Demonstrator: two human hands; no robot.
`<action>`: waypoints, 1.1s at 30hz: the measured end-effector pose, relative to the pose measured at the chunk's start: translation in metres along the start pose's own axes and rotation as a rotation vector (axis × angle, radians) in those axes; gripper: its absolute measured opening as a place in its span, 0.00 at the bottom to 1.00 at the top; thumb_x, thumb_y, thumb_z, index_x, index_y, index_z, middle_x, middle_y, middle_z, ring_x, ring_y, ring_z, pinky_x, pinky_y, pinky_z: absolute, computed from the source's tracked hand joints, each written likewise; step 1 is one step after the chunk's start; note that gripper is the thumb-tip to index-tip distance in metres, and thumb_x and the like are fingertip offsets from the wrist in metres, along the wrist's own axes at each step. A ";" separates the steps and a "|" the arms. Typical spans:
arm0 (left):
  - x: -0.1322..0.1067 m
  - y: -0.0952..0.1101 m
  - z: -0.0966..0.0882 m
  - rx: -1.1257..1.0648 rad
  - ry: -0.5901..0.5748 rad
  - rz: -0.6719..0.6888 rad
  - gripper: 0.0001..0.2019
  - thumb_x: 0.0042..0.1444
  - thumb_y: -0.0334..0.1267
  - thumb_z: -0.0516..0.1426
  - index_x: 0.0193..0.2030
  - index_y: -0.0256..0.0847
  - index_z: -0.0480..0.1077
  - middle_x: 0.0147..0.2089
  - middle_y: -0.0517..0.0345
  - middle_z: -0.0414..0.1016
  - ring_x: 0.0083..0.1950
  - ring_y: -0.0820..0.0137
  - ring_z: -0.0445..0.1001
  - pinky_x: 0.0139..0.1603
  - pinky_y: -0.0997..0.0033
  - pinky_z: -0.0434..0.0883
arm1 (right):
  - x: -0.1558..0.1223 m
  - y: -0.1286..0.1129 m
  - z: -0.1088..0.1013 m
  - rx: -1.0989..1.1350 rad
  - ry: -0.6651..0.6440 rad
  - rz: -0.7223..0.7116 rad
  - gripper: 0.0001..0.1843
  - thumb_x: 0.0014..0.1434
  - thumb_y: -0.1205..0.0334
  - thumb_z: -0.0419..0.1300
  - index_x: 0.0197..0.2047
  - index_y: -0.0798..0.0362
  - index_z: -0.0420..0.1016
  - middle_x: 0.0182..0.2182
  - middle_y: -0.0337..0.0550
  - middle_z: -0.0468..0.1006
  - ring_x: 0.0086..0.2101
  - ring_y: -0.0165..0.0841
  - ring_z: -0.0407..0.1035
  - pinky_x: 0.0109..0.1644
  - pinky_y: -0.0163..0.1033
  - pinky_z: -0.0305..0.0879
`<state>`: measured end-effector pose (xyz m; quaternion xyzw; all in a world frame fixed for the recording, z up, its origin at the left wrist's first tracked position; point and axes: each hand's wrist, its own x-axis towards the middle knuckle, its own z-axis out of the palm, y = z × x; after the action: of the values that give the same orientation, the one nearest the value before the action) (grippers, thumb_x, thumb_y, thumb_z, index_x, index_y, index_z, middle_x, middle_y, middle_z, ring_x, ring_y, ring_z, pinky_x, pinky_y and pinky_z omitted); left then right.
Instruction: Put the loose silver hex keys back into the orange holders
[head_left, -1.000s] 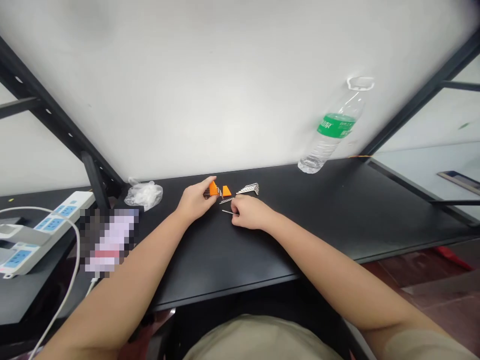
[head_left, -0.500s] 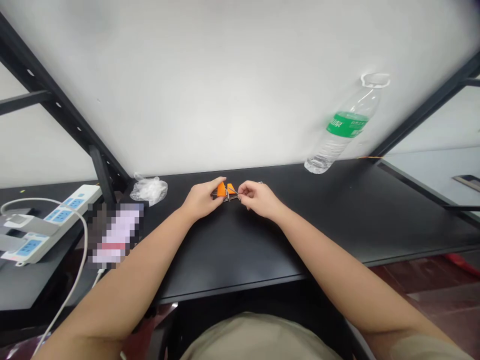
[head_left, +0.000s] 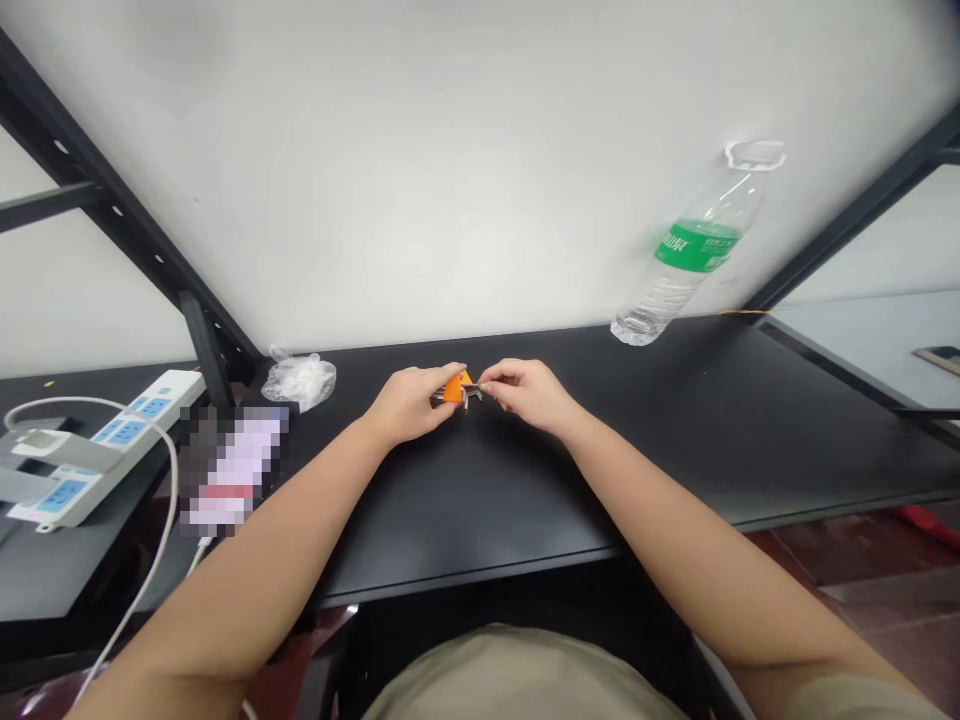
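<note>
Above the black table, my left hand grips the orange plastic holder of a hex key set between thumb and fingers. Several bent metal keys stick out of it, and their short ends show on the right side. From the right, my right hand pinches a thin dark hex key between thumb and forefinger. That key's left end meets the orange holder; whether it sits inside a slot I cannot tell. Part of the holder is hidden behind my left fingers.
A crumpled clear plastic bag lies at the back left. A large water bottle leans by the wall at right. To the left are a blurred-out phone, a white power strip and a looping cable. The black tabletop ends before my lap.
My left hand and the orange holder have shifted slightly right. The holder has turned, its two orange parts now closer together. My right hand's key lies more level.
</note>
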<state>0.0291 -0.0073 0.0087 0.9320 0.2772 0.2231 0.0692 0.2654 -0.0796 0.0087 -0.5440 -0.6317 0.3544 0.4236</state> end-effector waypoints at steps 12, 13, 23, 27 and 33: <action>0.004 0.005 0.006 0.011 0.016 -0.057 0.23 0.61 0.39 0.58 0.64 0.48 0.67 0.46 0.56 0.80 0.46 0.63 0.78 0.53 0.61 0.71 | 0.005 0.004 0.028 0.479 -0.063 0.109 0.18 0.58 0.51 0.69 0.45 0.54 0.75 0.30 0.42 0.78 0.29 0.33 0.73 0.37 0.43 0.73; 0.003 0.003 0.006 0.008 0.022 -0.069 0.23 0.61 0.39 0.58 0.64 0.48 0.67 0.46 0.55 0.80 0.46 0.62 0.78 0.53 0.61 0.71 | 0.005 0.005 0.028 0.385 -0.051 0.090 0.17 0.61 0.50 0.67 0.46 0.54 0.76 0.29 0.41 0.77 0.28 0.33 0.73 0.36 0.42 0.72; 0.001 -0.023 0.010 -0.049 0.153 -0.280 0.31 0.57 0.37 0.60 0.68 0.46 0.63 0.51 0.55 0.79 0.50 0.61 0.77 0.54 0.61 0.73 | 0.001 0.019 0.027 -0.779 -0.096 -0.207 0.11 0.69 0.64 0.57 0.50 0.49 0.79 0.47 0.47 0.72 0.39 0.34 0.71 0.44 0.39 0.66; 0.001 -0.024 0.011 -0.047 0.147 -0.279 0.27 0.57 0.37 0.60 0.65 0.46 0.66 0.49 0.55 0.79 0.48 0.62 0.77 0.51 0.61 0.74 | 0.002 0.018 0.030 -0.789 -0.093 -0.209 0.11 0.69 0.65 0.56 0.50 0.50 0.78 0.47 0.47 0.72 0.39 0.33 0.70 0.44 0.39 0.65; 0.000 -0.022 0.011 -0.042 0.147 -0.207 0.28 0.56 0.31 0.58 0.64 0.44 0.67 0.54 0.53 0.77 0.54 0.59 0.75 0.57 0.58 0.73 | 0.000 0.017 0.028 -0.778 -0.124 -0.221 0.08 0.68 0.68 0.56 0.42 0.53 0.77 0.43 0.47 0.72 0.38 0.34 0.70 0.43 0.39 0.65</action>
<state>0.0237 0.0111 -0.0061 0.8779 0.3713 0.2882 0.0909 0.2463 -0.0770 -0.0173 -0.5701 -0.7976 0.0733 0.1829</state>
